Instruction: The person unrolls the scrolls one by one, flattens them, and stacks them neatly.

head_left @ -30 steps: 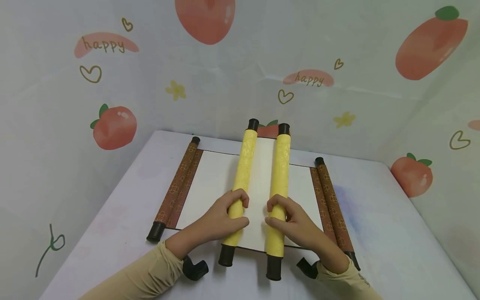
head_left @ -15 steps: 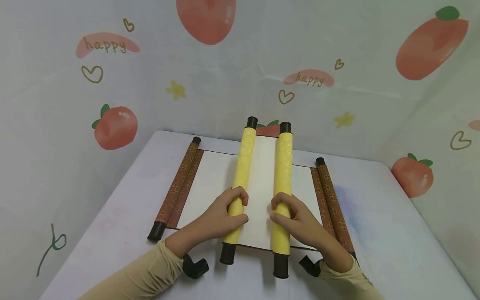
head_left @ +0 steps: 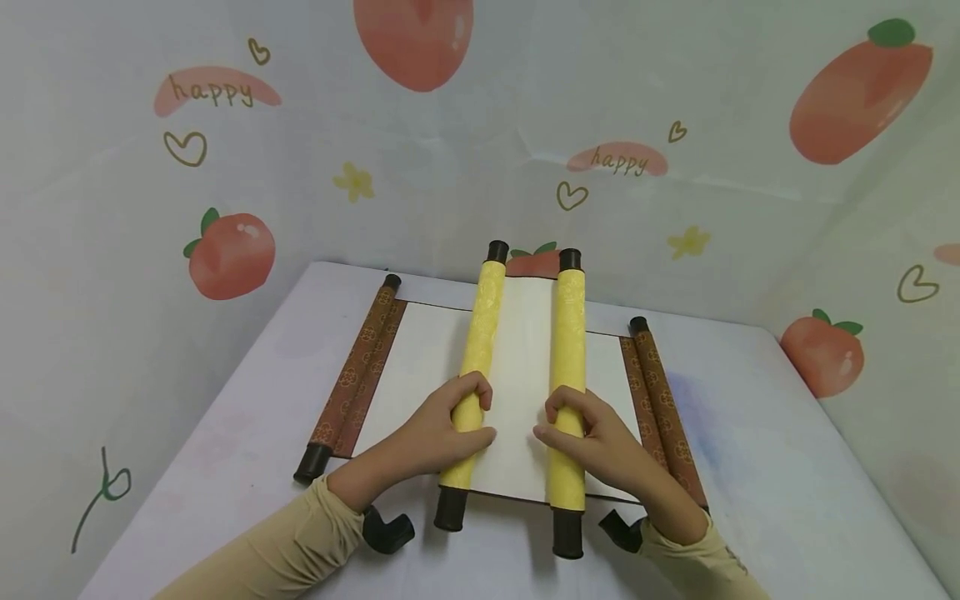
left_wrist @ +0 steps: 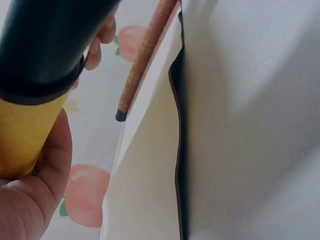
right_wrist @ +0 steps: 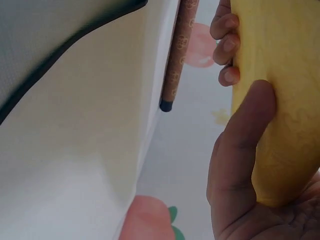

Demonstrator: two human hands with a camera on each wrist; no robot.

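A yellow hanging scroll is held partly unrolled over a larger scroll, with white paper (head_left: 522,375) between its two rolls. My left hand (head_left: 442,429) grips the left yellow roll (head_left: 482,325) below its middle, thumb and fingers curled round it. The right yellow roll (head_left: 568,333) is gripped in the same way by my right hand (head_left: 600,433). Each roll ends in black knobs; one knob (left_wrist: 45,45) looms large in the left wrist view. In the right wrist view, the thumb (right_wrist: 242,145) lies along the yellow roll.
Beneath lies the other scroll, spread open on the white table (head_left: 765,467), its white sheet (head_left: 427,350) flanked by a left brown patterned roll (head_left: 356,367) and a right brown patterned roll (head_left: 667,408). Black curved pieces (head_left: 387,532) show by both sleeves. A fruit-printed backdrop (head_left: 465,167) stands behind.
The two yellow rolls have moved apart, the left one leftward and the right one rightward, so more white paper shows between them. Both hands keep their grip.
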